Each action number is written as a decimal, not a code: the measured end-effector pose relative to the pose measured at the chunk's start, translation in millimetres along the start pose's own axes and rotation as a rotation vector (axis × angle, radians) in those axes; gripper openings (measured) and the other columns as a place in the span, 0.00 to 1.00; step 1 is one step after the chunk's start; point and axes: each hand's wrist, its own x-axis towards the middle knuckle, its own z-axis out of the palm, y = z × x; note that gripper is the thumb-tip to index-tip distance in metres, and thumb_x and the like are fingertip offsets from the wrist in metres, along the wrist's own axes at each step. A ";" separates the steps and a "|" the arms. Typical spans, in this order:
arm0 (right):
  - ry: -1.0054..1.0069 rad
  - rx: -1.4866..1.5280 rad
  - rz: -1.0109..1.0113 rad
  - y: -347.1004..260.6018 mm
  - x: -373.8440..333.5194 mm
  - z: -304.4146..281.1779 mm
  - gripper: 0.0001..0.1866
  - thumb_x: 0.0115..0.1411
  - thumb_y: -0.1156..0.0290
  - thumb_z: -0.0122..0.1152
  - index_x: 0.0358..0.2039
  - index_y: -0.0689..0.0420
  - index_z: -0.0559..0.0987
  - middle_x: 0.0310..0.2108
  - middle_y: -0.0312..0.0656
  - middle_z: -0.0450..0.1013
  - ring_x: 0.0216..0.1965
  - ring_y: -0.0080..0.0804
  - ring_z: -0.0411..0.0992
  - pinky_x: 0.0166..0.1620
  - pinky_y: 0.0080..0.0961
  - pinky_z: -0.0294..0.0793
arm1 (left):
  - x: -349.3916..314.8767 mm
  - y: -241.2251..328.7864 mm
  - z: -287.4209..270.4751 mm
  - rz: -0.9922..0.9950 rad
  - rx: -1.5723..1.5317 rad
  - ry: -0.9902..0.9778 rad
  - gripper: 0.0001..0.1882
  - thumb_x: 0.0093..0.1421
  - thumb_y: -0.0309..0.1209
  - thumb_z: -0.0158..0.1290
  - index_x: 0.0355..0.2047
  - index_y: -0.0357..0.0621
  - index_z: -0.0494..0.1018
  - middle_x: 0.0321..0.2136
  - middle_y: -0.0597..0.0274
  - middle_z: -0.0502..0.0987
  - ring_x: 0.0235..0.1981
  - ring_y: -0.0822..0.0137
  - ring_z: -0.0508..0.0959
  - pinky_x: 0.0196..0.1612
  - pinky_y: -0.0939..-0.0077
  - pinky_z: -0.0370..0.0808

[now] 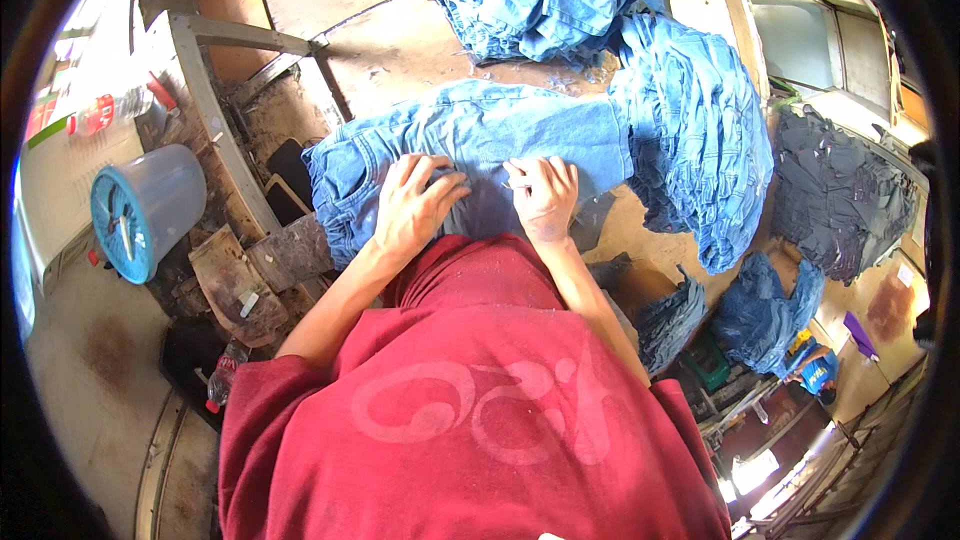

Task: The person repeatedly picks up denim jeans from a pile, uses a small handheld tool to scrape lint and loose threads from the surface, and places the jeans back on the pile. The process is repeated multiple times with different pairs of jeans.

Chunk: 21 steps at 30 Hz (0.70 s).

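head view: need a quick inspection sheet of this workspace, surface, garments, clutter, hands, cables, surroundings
Surface: tan boards beyond the garment, light scraps on them
Job's things: blue denim garment stretched across in front of the person, pocket toward its left end; gathered blue denim pile by its right end
Clutter: translucent tub with blue rim, tipped on its side, at left; red-capped bottle below it
Hands: left hand and right hand both on the garment, fingers curled; whether either grip holds cloth, cannot tell
Cables: nothing seen
Surroundings: dark grey garment pile at far right
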 end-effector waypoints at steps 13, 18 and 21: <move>0.001 0.074 -0.023 14.6 8.4 -41.7 0.08 0.61 0.67 0.74 0.39 0.48 0.83 0.29 0.32 0.82 0.33 0.39 0.78 0.37 0.38 0.72 | -29.5 23.2 11.5 -0.072 0.154 0.085 0.08 0.58 0.33 0.68 0.37 0.49 0.82 0.44 0.68 0.78 0.47 0.60 0.77 0.53 0.59 0.71; -0.447 0.720 0.554 -3.4 17.7 -46.3 0.14 0.69 0.61 0.69 0.33 0.59 0.86 0.20 0.32 0.72 0.28 0.15 0.66 0.32 0.28 0.67 | -34.0 35.0 12.5 -0.039 0.334 0.205 0.11 0.56 0.39 0.70 0.39 0.61 0.82 0.46 0.79 0.78 0.55 0.65 0.73 0.63 0.53 0.56; -0.734 0.802 0.742 -4.5 21.7 -33.7 0.16 0.68 0.58 0.71 0.36 0.60 0.87 0.22 0.28 0.72 0.27 0.17 0.65 0.33 0.27 0.67 | -35.4 36.4 14.8 -0.051 0.340 0.203 0.11 0.56 0.39 0.70 0.39 0.60 0.82 0.46 0.79 0.78 0.55 0.65 0.73 0.62 0.53 0.57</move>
